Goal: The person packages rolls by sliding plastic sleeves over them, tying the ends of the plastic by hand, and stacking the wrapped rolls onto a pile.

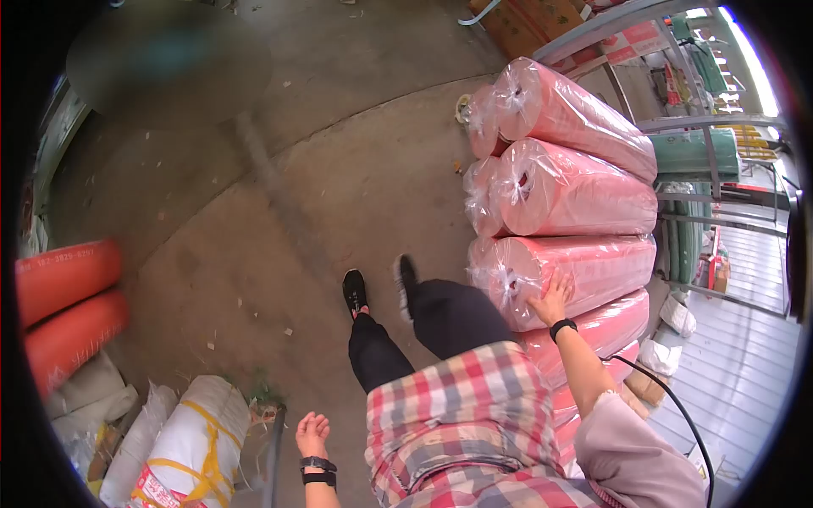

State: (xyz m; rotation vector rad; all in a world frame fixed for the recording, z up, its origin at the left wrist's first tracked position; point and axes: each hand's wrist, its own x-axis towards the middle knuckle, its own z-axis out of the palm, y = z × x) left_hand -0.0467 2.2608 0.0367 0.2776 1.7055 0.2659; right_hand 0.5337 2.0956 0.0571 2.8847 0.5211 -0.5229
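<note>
My right hand (553,298) lies with spread fingers on a pink roll (593,267) wrapped in clear plastic. The wrap is gathered into a twist at the roll's end, over its core hole. More wrapped pink rolls are stacked beside it, such as an upper one (584,190) and one (593,330) nearer my body. Down at my other side hangs my left hand (312,433), its fingers curled in and nothing seen in them. A dark band circles each wrist.
Orange-red rolls (72,267) lie at the left, near a white bundle (199,432) tied with yellow strap. A metal rack (711,123) and green rolls (703,157) stand behind the pink stack. A black cable (677,398) curves at my right. Concrete floor (254,245) spreads ahead.
</note>
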